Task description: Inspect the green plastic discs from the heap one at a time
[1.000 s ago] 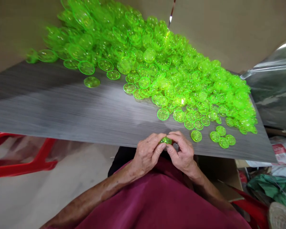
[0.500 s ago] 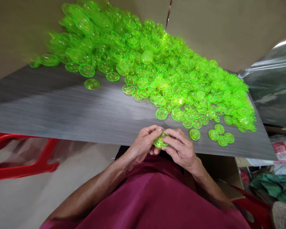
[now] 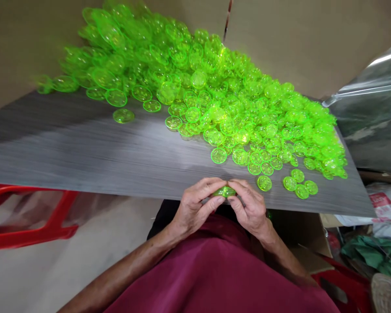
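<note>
Between my two hands is a clear green plastic disc, held nearly edge-on at the front edge of the table. My left hand pinches its left side with thumb and fingers. On the opposite side my right hand grips it the same way. The fingertips partly hide the disc, so I cannot tell whether it is one piece or two. Beyond the hands, a large heap of similar green discs spreads over the table. One loose disc lies just past my right hand.
The grey wood-grain table has a cardboard wall behind it. A red plastic stool stands at the left. Below the table on the right is an open cardboard box. Bags and green cloth lie farther right.
My hands have turned the disc from showing its face to nearly edge-on. Both hands now grip it from opposite sides. The heap is unchanged; the view has shifted slightly.
</note>
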A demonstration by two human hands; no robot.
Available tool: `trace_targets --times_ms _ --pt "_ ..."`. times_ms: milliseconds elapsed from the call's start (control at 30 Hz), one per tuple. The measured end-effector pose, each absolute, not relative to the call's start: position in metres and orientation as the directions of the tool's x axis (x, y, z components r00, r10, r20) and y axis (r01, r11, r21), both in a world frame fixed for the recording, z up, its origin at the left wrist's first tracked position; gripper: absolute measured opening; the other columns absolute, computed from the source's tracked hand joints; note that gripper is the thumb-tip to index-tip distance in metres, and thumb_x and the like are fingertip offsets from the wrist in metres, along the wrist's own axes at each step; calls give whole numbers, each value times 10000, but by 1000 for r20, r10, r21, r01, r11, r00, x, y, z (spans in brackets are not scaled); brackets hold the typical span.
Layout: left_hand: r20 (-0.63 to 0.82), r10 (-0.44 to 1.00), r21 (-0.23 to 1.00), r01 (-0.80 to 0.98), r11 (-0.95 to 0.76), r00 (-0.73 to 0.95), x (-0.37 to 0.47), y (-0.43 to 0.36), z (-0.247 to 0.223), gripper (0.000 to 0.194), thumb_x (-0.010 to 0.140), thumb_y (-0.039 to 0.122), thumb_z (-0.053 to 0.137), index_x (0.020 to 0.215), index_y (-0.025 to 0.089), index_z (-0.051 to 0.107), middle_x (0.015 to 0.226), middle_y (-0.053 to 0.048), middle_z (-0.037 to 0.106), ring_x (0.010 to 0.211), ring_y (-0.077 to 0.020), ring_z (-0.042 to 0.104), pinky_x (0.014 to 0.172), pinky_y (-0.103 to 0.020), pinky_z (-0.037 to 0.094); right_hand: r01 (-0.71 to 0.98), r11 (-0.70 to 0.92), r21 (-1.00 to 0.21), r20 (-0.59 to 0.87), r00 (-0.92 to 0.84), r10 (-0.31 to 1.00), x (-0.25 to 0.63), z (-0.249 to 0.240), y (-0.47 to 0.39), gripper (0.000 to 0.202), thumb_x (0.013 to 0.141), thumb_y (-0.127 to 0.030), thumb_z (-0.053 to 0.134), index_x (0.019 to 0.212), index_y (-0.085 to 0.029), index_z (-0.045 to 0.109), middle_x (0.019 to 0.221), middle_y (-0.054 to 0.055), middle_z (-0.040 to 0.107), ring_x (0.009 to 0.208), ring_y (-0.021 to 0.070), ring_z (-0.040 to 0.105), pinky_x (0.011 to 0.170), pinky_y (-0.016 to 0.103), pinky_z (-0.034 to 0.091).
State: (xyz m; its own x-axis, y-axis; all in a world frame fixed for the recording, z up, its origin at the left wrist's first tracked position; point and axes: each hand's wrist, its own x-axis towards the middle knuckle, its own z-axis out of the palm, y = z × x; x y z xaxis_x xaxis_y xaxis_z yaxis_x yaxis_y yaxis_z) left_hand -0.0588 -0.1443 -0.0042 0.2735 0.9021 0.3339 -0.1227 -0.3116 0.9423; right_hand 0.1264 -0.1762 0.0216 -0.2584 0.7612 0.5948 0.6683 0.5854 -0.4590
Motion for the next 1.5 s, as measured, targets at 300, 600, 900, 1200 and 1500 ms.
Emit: trace_targets --times_ms 300,600,900,1200,1500 --pt "-135 945 879 -405 253 298 -55 -155 0 434 705 295 921 1073 165 733 987 -64 809 891 -200 777 836 -305 644 616 535 -578 556 -183 811 121 25 -181 205 917 -222 728 1118 -217 684 1104 103 720 943 204 723 767 332 633" --pt "-26 940 841 -501 205 340 -56 -152 -3 376 719 168 902 1073 262 815 1081 -23 799 892 -164 783 857 -292 650 478 504 -719 411 -293 863 132 19 -177 456 950 -343 708 1391 -276 610 1310 123 645 1011 212 710 773 337 633" --pt "74 940 872 -479 101 332 -56 -152 -6 414 757 135 875 1125 310 808 1115 -24 774 967 -159 776 894 -289 649 460 493 -739 424 -251 870 134 16 -175 439 917 -434 748 1311 -260 659 1221 104 690 1045 218 714 847 357 625" --pt "51 950 897 -432 93 309 -57 -154 -8 394 737 161 888 1107 273 813 1119 -45 740 953 -171 761 879 -322 657 405 501 -765 424 -269 865 138 8 -173 484 915 -389 761 1377 -315 637 1206 73 644 875 157 685 778 324 617" --pt "21 964 976 -215 37 265 -52 -154 -6 427 699 306 923 1093 205 792 1019 -57 704 908 -187 730 776 -286 635 613 584 -532 431 -398 810 129 25 -182 526 997 -237 590 1513 -214 493 1174 138 629 1061 240 668 868 380 628"
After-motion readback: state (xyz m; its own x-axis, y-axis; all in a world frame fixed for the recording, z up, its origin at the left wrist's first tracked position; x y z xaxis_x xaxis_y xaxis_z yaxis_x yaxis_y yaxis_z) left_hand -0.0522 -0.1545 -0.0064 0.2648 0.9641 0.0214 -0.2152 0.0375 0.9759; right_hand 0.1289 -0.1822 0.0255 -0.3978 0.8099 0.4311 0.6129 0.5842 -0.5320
